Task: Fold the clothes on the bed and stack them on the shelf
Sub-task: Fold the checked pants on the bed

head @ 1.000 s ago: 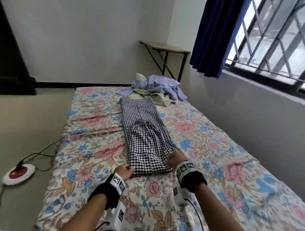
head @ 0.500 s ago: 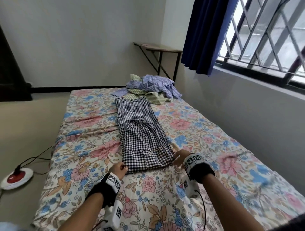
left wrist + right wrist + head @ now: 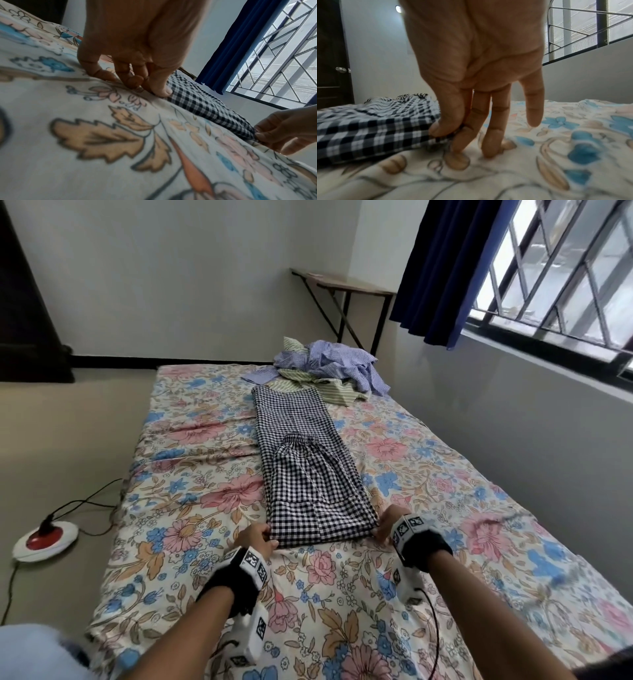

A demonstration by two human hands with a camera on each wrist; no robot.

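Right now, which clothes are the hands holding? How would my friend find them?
Find the flowery bed. A long strip of black-and-white checked cloth lies down its middle, both hands pinching its near corners. The crumpled pile beyond it is striped, not checked.

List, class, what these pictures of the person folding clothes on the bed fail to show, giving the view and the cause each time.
1. Left hand grip on the black-and-white checked garment: in the left wrist view, its fingers hide the near corner.
2. Crumpled pile of striped clothes: small and overlapping in the head view, so no count is possible.
3. Head view: the floral bedsheet runs off the bottom edge.
4. Right wrist view: the near bedsheet is blurred.
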